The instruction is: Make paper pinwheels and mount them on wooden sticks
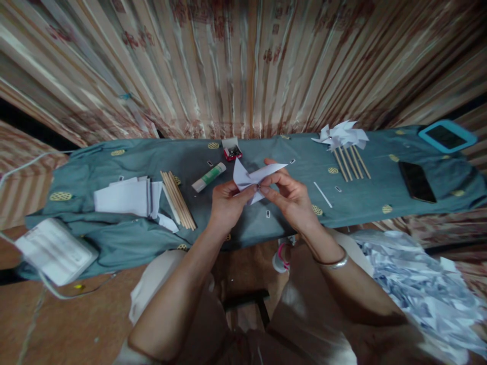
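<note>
Both hands hold a white paper pinwheel (249, 177) above the middle of the table. My left hand (229, 204) is closed on its left side, the thumb pressing near the centre. My right hand (291, 195) pinches it at the centre from the right, where a small dark spot, perhaps a pin, shows between the thumbs. Just behind the pinwheel stands an open red and white box (232, 150) of small metal pins. A green and white glue stick (209, 176) lies to the left of it. Further left are several wooden sticks (178, 200).
White paper sheets (122, 198) are stacked at left, near a white power strip (57, 251). Finished pinwheels on sticks (348, 147) lie at right, before a black phone (417, 181) and a blue-framed tablet (447, 136). A paper heap (426, 289) is below right.
</note>
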Tool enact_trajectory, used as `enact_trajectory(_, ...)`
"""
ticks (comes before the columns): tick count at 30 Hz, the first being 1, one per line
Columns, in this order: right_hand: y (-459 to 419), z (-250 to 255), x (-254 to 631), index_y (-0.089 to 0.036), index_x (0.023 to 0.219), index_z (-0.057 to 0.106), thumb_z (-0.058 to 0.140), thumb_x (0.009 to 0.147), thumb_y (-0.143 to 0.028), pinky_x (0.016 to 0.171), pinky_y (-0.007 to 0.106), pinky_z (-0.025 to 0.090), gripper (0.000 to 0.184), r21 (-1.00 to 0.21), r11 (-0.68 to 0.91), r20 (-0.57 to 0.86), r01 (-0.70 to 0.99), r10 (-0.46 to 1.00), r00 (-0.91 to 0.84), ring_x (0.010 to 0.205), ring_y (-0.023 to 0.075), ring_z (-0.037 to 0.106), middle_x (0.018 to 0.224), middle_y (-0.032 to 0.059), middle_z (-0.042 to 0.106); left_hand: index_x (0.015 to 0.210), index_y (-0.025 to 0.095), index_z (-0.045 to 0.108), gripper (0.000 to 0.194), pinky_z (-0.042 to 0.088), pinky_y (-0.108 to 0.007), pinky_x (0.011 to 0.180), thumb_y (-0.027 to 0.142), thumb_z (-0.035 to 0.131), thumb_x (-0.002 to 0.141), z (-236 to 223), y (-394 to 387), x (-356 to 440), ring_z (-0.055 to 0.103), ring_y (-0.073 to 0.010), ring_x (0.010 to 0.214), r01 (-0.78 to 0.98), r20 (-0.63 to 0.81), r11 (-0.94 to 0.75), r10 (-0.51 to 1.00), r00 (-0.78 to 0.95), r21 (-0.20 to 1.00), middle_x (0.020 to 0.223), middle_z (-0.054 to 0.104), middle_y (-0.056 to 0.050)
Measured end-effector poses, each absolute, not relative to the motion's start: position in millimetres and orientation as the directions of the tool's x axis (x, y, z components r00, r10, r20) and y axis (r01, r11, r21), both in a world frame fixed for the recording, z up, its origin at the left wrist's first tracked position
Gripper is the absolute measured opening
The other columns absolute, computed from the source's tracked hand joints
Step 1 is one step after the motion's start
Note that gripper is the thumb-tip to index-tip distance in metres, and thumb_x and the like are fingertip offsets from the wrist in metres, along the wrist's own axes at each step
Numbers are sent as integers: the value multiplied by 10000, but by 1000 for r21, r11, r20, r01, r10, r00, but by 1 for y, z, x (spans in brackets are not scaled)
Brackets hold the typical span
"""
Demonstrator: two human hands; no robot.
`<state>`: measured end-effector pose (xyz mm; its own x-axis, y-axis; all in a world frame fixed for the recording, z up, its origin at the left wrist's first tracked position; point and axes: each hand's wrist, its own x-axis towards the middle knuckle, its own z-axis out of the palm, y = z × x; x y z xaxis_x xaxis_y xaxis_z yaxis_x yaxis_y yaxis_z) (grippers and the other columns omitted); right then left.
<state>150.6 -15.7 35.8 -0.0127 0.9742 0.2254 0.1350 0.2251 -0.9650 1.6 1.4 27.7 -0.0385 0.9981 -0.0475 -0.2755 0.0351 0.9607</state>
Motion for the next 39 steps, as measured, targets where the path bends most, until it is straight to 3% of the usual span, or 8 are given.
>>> enact_trajectory(11,-16,35,148,-254,754,668,775,745,-465,1060,388,422,236,-991,131,131,31,991,-7,1229,244,558,1227,42,652,618,203,769,77,462,-246,572,248,827,594,25,2,1,580,-136,564,-218,20,-26,999,-29,976,629,718,10)
enact_trajectory(18,-16,36,145,-251,732,656,774,714,-455,871,326,492,236,-995,-15,-12,-98,999,-31,957,203,625,923,18,710,529,187,705,175,453,-245,557,273,836,606,29,1,-2,557,-136,536,-185,30,-24,999,26,982,548,654,10)
enact_trajectory(25,-15,36,142,-249,717,684,822,638,-401,826,311,483,220,-967,-98,-96,-236,995,-21,784,163,597,790,-13,687,528,169,688,259,454,-238,568,344,873,579,31,0,-4,536,-119,523,-194,29,-18,998,52,981,524,614,18)
enact_trajectory(33,-14,34,139,-243,712,701,886,578,-370,798,278,480,261,-934,-106,-115,-341,993,5,735,124,575,748,-40,670,577,163,697,330,405,-221,538,447,865,593,27,3,-5,486,-94,520,-151,81,-71,995,56,986,556,627,26)
enact_trajectory(39,-13,38,137,-261,794,701,924,519,-357,834,289,514,367,-919,-107,-121,-379,993,13,813,150,637,830,-33,717,545,158,682,294,370,-207,490,393,844,613,22,4,-5,468,-85,492,-177,52,-41,997,58,983,525,602,24)
